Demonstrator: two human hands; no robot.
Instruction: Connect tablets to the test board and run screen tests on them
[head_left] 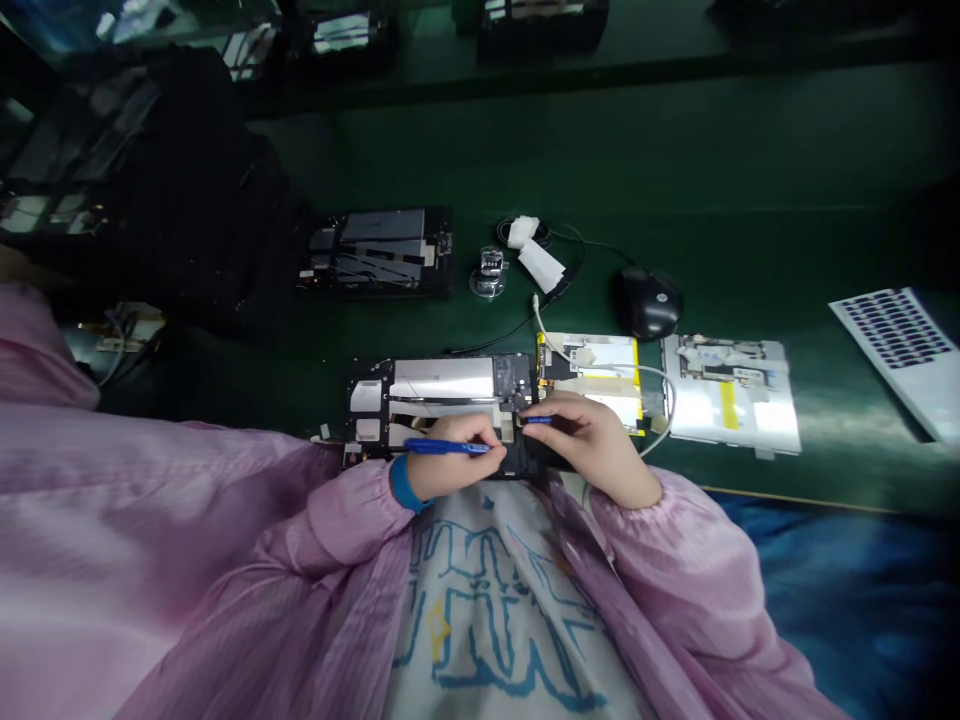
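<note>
An opened tablet (442, 378) with silver battery cells and a dark circuit board lies in front of me near the table's edge. My left hand (457, 455) is closed over its lower part, gripping a slim blue pen-shaped tool (442, 446) that lies nearly level, one end pointing left. The tool's working tip is hidden at the fingers. At the tablet's right end my right hand (589, 440) pinches a small blue piece (538, 420) between thumb and fingers; its kind is too small to tell. A blue band (405, 485) circles my left wrist.
Right of the tablet lie a yellow-edged panel (600, 350), a white cable (667, 400) and a silver panel (757, 400). Behind are a black mouse (646, 302), a metal-and-clear device (490, 272) and another opened tablet (382, 250). Dark stacked units (150, 190) stand left; a label sheet (900, 340) lies right.
</note>
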